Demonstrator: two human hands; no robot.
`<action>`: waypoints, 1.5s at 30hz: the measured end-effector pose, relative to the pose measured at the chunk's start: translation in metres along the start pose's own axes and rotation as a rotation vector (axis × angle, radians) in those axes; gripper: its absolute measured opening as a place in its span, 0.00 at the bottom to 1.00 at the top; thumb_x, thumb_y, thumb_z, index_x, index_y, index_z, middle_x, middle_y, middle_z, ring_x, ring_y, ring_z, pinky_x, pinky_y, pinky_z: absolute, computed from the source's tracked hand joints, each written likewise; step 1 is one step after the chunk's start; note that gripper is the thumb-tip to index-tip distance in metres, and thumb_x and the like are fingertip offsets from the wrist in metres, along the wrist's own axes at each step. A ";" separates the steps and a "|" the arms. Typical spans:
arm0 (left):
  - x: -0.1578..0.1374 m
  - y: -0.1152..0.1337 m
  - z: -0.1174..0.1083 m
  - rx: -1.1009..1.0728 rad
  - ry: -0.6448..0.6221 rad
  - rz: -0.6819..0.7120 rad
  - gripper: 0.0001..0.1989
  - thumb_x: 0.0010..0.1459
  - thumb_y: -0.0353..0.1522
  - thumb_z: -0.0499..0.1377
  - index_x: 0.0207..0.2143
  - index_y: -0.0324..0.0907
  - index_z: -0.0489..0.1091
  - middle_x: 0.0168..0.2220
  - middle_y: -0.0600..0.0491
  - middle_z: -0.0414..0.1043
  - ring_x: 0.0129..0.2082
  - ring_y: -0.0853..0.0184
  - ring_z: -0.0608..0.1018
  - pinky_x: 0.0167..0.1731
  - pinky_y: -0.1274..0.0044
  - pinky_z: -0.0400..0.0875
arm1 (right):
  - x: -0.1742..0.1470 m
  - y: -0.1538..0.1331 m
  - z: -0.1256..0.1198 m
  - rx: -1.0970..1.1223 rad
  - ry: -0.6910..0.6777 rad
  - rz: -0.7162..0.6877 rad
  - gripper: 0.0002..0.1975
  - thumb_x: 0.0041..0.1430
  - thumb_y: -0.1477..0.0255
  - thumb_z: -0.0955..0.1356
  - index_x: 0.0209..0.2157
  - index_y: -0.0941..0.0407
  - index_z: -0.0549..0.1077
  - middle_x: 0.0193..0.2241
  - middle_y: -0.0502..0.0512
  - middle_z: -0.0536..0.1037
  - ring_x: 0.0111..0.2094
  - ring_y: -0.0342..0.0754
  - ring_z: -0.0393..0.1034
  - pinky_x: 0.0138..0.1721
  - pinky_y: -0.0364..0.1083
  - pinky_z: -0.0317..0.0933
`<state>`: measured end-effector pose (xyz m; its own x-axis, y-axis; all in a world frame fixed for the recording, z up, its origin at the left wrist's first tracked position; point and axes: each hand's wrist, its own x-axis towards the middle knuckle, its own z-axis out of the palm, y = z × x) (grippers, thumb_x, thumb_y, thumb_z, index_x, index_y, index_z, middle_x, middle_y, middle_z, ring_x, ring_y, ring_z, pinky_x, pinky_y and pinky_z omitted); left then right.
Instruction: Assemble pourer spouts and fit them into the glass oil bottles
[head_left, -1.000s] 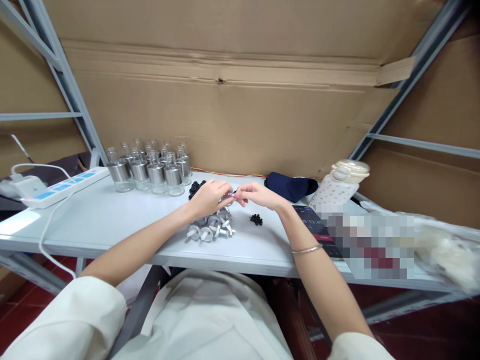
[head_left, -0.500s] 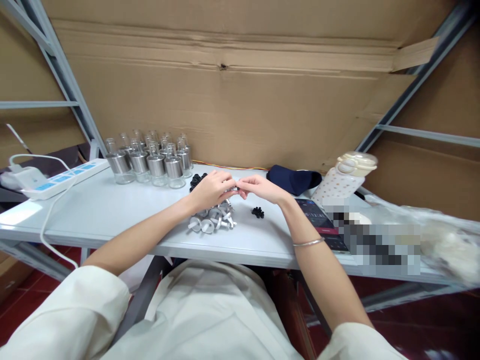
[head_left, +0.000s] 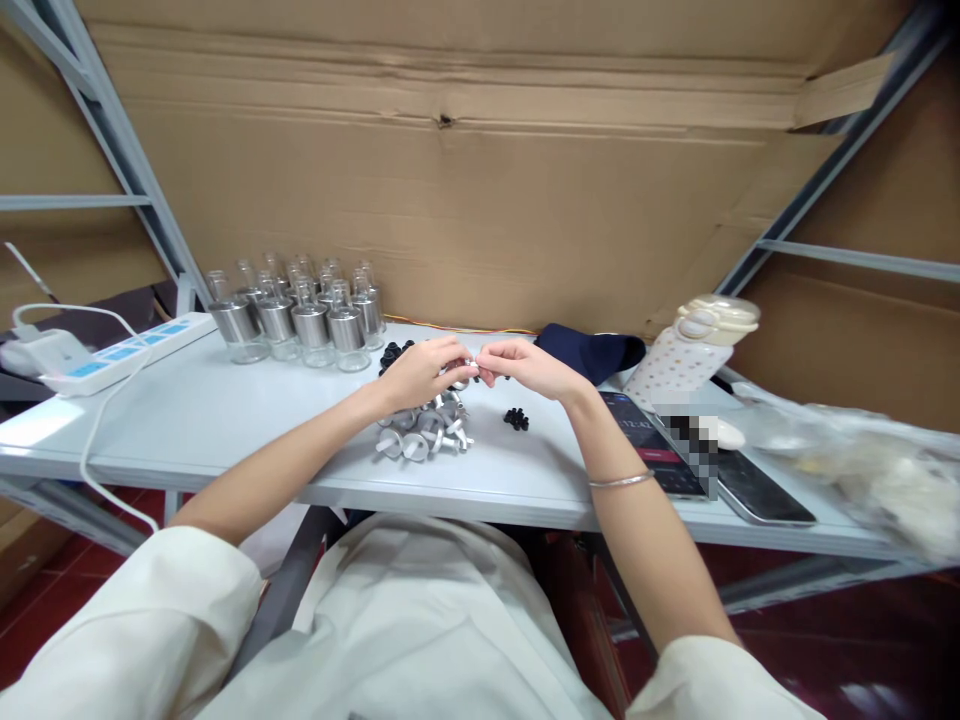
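Left hand (head_left: 427, 373) and right hand (head_left: 531, 369) pinch a small, apparently metal part (head_left: 473, 366), fingers nearly closed; best held square. Metal pieces (head_left: 415, 446) at their seven o'clock, black bits (head_left: 516, 419) five.

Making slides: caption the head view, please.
Bare left hand and right hand meet beside piled silvery stemmed discs and small black pieces.

A thin, silver-coloured bangle (head_left: 621, 481) is worn some way behind the right fingers (head_left: 506, 352); farther back from them comes a loose, off-white right sleeve (head_left: 709, 685). Behind the left fingers (head_left: 448, 353), well apart from them, a matching left sleeve (head_left: 154, 620) is wide and softly creased. Between the sleeves, back from all the fingers, the top (head_left: 405, 625) shows the same pale cloth with broad, shallow folds.
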<state>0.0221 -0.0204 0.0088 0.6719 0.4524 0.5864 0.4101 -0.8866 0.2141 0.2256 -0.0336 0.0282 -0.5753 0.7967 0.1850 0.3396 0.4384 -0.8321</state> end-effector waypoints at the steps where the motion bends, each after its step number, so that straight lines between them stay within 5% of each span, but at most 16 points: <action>1: 0.001 0.001 0.000 -0.019 -0.003 -0.027 0.17 0.64 0.39 0.49 0.31 0.38 0.71 0.29 0.52 0.69 0.29 0.69 0.70 0.33 0.78 0.62 | 0.000 0.000 0.000 -0.004 -0.003 0.002 0.23 0.53 0.51 0.65 0.21 0.57 0.67 0.21 0.50 0.68 0.27 0.43 0.60 0.34 0.45 0.56; 11: 0.006 0.010 -0.002 -0.510 -0.004 -0.383 0.20 0.55 0.45 0.53 0.24 0.38 0.69 0.19 0.58 0.60 0.21 0.73 0.60 0.24 0.79 0.54 | -0.002 -0.001 -0.001 0.040 0.022 -0.020 0.21 0.53 0.53 0.67 0.21 0.57 0.69 0.21 0.50 0.70 0.26 0.42 0.62 0.32 0.44 0.57; 16: 0.009 -0.004 -0.005 -0.726 0.047 -0.525 0.19 0.50 0.46 0.57 0.22 0.38 0.67 0.20 0.56 0.64 0.20 0.73 0.64 0.22 0.80 0.56 | -0.006 0.007 -0.013 0.254 0.217 -0.026 0.16 0.49 0.57 0.71 0.27 0.56 0.69 0.26 0.51 0.72 0.27 0.42 0.65 0.30 0.43 0.59; 22: 0.008 -0.006 -0.004 -0.658 0.180 -0.468 0.18 0.53 0.45 0.56 0.24 0.38 0.68 0.20 0.57 0.63 0.19 0.75 0.61 0.21 0.81 0.55 | -0.003 0.015 -0.017 0.196 0.348 0.052 0.12 0.51 0.68 0.67 0.20 0.55 0.61 0.17 0.46 0.62 0.18 0.38 0.55 0.21 0.41 0.52; 26: 0.008 -0.006 -0.004 -0.656 0.241 -0.463 0.18 0.54 0.44 0.55 0.24 0.38 0.67 0.20 0.57 0.63 0.19 0.75 0.61 0.21 0.81 0.55 | 0.001 0.021 -0.014 0.158 0.338 0.116 0.17 0.53 0.66 0.65 0.17 0.54 0.56 0.14 0.44 0.54 0.16 0.36 0.47 0.17 0.41 0.43; 32: 0.008 -0.014 -0.005 -0.688 0.369 -0.506 0.17 0.54 0.44 0.56 0.26 0.38 0.67 0.23 0.57 0.66 0.22 0.74 0.65 0.22 0.81 0.58 | -0.001 0.027 -0.019 -0.041 0.267 0.147 0.15 0.47 0.59 0.70 0.23 0.59 0.73 0.17 0.49 0.68 0.20 0.39 0.59 0.21 0.42 0.54; 38: 0.008 -0.017 -0.005 -0.685 0.366 -0.513 0.17 0.54 0.44 0.56 0.26 0.38 0.67 0.23 0.57 0.65 0.22 0.74 0.65 0.23 0.81 0.58 | -0.003 0.038 -0.023 -0.131 0.078 0.282 0.11 0.47 0.64 0.71 0.29 0.59 0.75 0.24 0.55 0.77 0.26 0.45 0.69 0.28 0.44 0.61; 45: 0.008 -0.016 -0.005 -0.667 0.360 -0.478 0.17 0.54 0.44 0.56 0.25 0.38 0.67 0.22 0.57 0.65 0.22 0.74 0.63 0.23 0.81 0.57 | -0.002 0.050 -0.027 -0.429 0.047 0.320 0.09 0.48 0.68 0.69 0.28 0.59 0.78 0.28 0.54 0.80 0.31 0.48 0.71 0.35 0.45 0.62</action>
<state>0.0178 -0.0033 0.0145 0.2413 0.8293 0.5040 0.0775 -0.5341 0.8418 0.2636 -0.0018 0.0009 -0.3623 0.9320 -0.0117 0.7719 0.2930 -0.5642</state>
